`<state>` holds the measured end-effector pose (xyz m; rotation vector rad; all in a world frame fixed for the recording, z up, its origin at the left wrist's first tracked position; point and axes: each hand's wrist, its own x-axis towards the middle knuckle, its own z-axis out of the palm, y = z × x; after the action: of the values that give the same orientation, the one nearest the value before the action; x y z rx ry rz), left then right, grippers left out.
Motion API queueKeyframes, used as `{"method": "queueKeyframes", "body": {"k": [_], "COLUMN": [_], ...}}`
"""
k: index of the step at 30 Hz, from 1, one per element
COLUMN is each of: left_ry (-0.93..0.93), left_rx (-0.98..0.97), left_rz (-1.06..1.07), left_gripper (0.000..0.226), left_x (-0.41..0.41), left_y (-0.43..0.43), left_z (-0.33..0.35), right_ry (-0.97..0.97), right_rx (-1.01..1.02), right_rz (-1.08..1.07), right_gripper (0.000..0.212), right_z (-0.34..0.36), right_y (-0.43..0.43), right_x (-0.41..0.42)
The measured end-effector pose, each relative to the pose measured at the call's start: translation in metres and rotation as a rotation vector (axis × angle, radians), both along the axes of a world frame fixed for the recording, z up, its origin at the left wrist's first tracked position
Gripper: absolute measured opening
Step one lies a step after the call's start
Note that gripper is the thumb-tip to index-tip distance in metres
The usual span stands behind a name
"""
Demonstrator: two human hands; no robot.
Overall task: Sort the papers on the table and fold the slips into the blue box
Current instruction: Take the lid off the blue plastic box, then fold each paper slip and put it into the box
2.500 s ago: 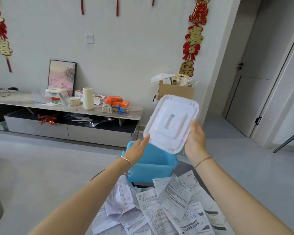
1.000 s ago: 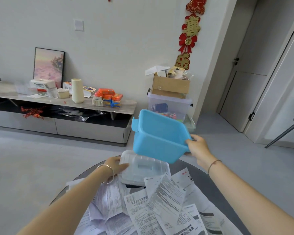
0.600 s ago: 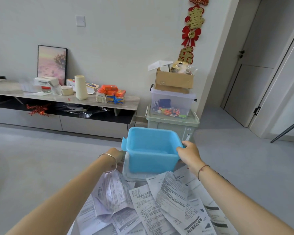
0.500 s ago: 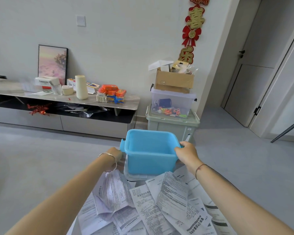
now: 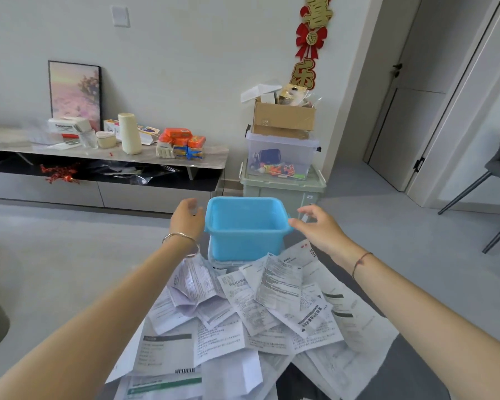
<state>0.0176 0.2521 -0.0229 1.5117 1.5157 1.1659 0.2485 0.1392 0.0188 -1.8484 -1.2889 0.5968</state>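
Both our hands have let go of the blue box (image 5: 246, 230).
Left hand (image 5: 185, 219) at 9 o'clock and right hand (image 5: 316, 228) at 3 o'clock of it hover loose-fingered, empty; it stands on its white lid (image 5: 214, 260), papers (image 5: 260, 307) at 6 o'clock.

Smooth, seemingly plastic blue box (image 5: 244, 232); thin, creased printed papers (image 5: 260, 301)
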Motion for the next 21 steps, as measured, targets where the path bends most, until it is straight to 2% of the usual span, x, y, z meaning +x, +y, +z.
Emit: {"method": "queueKeyframes", "body": {"k": [4, 7, 10, 13, 15, 18, 21], "left_ry": [0.116, 0.165, 0.334, 0.51, 0.617, 0.745, 0.815], "left_rx": [0.193, 0.202, 0.095, -0.009, -0.055, -0.191, -0.201], "left_rz": [-0.178, -0.403, -0.767, -0.979, -1.022, -1.077, -1.169], "left_gripper": [0.035, 0.025, 0.022, 0.028, 0.038, 0.065, 0.06], "left_x": [0.012, 0.024, 0.037, 0.043, 0.045, 0.046, 0.047], "left_y": [-0.068, -0.124, -0.178, -0.217, -0.227, -0.236, -0.239], "left_z": [0.008, -0.002, -0.017, -0.034, -0.038, -0.037, -0.041], "right_ry": [0.1, 0.077, 0.057, -0.052, -0.16, -0.237, -0.286], "right_rx": [0.03, -0.01, -0.078, -0.202, -0.236, -0.218, -0.217], "right_rz": [0.093, 0.16, 0.268, 0.397, 0.435, 0.413, 0.385], "right_gripper": [0.034, 0.031, 0.028, 0.032, 0.034, 0.023, 0.024], "right_z": [-0.005, -0.022, -0.048, -0.074, -0.091, -0.112, -0.121], "right_y": [-0.078, -0.135, -0.184, -0.223, -0.232, -0.238, -0.237], "right_x": [-0.007, -0.012, -0.014, -0.015, -0.014, -0.011, -0.008]}}
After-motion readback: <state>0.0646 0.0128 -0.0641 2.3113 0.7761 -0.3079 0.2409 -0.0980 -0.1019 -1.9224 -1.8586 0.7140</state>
